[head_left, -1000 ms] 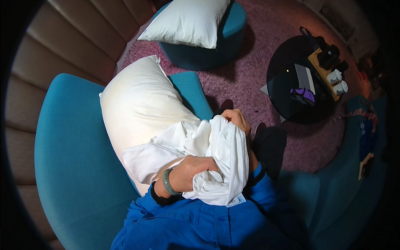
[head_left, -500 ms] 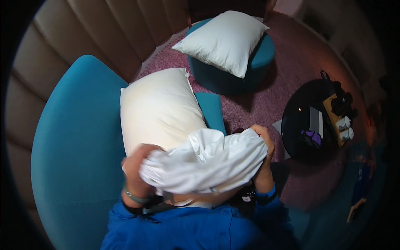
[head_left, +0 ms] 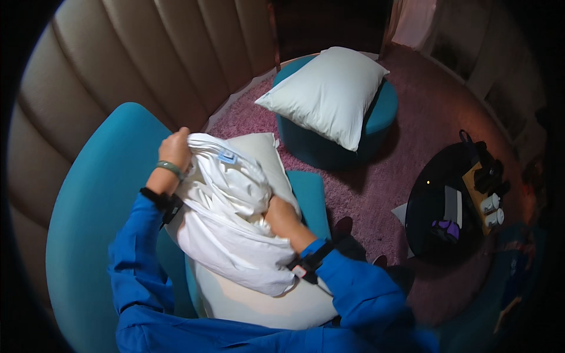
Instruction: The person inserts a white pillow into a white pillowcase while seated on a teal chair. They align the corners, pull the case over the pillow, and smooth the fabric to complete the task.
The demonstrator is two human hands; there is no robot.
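A teal upholstered chair extends left of the cream pillow, over which the white pillowcase lies bunched. The left hand is closed on the pillowcase's upper-left edge; the right hand enters its folds from the right, fingers hidden, grip not determinable. A blue-and-white label shows near the left hand.

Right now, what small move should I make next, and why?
Perhaps spread the white cloth a little wider with your left hand: it's gripped there, looks bunched, and hides part of your right hand and one pillow.
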